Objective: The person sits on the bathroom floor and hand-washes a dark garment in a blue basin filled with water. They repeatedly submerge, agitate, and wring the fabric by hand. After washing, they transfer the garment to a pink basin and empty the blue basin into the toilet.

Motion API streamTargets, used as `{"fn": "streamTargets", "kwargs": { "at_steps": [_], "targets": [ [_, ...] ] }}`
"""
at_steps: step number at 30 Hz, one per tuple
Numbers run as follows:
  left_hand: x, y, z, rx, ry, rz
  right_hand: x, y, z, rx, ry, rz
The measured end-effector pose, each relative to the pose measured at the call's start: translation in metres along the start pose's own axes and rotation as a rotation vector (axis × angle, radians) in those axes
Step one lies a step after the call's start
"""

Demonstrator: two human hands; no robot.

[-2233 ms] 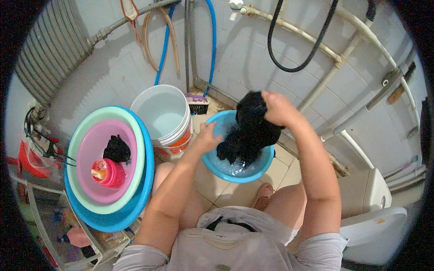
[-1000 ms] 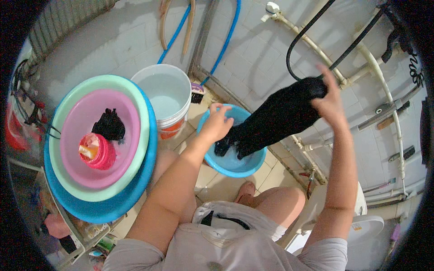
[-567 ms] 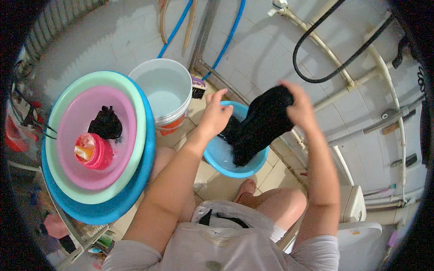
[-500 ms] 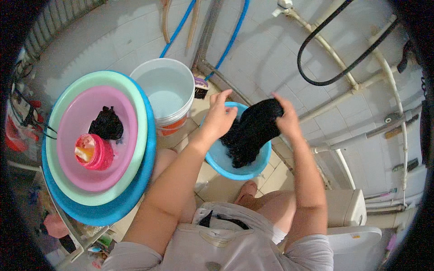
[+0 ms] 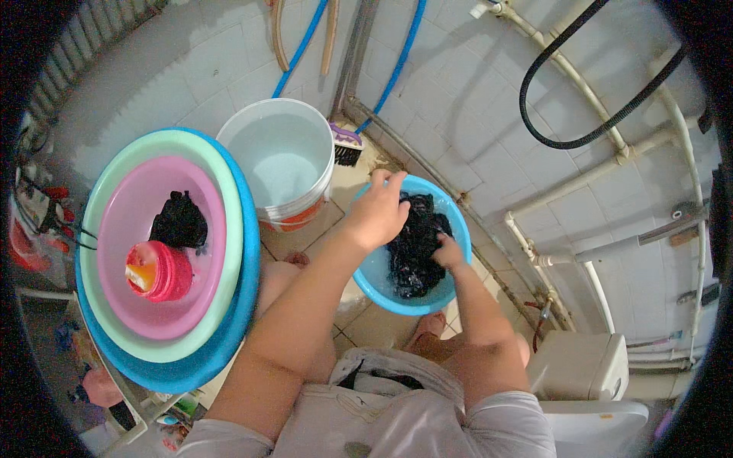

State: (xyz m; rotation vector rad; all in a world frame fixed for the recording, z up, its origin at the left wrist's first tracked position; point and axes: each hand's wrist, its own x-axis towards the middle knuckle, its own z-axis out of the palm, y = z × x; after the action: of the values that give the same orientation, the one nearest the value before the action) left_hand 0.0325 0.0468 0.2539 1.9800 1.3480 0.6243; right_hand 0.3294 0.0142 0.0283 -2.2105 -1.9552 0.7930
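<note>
A wet black cloth (image 5: 416, 259) lies bunched in the water of a small light-blue basin (image 5: 372, 284) on the floor before me. My right hand (image 5: 450, 252) grips the cloth's right side, its fingertips partly sunk in the folds. Above the basin's upper left rim is my left hand (image 5: 379, 211), fingers half bent and apart from the thumb, close to the cloth's edge. Nothing shows between them.
A white bucket of water (image 5: 324, 179) stands behind left, beside a purple scrub brush (image 5: 347, 143). Stacked blue, green and pink basins (image 5: 114, 229) at left hold another black cloth (image 5: 179, 220) and a red jar (image 5: 164, 271). Pipes (image 5: 565, 183) line the right wall.
The black cloth, held up over the basin by my right hand before, has come down into the water. My right hand moved down and left with it. The left hand stayed near the rim.
</note>
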Motion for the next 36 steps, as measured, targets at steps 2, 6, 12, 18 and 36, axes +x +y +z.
{"fn": "streamTargets", "kwargs": {
  "at_steps": [2, 6, 12, 18, 36],
  "targets": [
    [-0.008, -0.002, 0.006, 0.164, -0.006, 0.008, -0.011, -0.039, -0.06, 0.348, 0.11, 0.093],
    [-0.012, -0.018, 0.026, 0.192, 0.023, 0.067, -0.069, -0.137, -0.175, 1.221, 0.346, 0.104],
    [-0.017, -0.016, 0.043, 0.069, -0.22, 0.076, -0.154, -0.22, -0.278, 1.46, 0.52, -0.177],
    [-0.026, 0.014, 0.072, -0.049, -0.058, 0.089, -0.221, -0.272, -0.323, 1.617, 0.577, -0.366],
    [0.031, 0.023, 0.051, -1.31, 0.281, 0.035, -0.146, -0.073, -0.168, 0.827, 0.068, 0.172]
  ]
}}
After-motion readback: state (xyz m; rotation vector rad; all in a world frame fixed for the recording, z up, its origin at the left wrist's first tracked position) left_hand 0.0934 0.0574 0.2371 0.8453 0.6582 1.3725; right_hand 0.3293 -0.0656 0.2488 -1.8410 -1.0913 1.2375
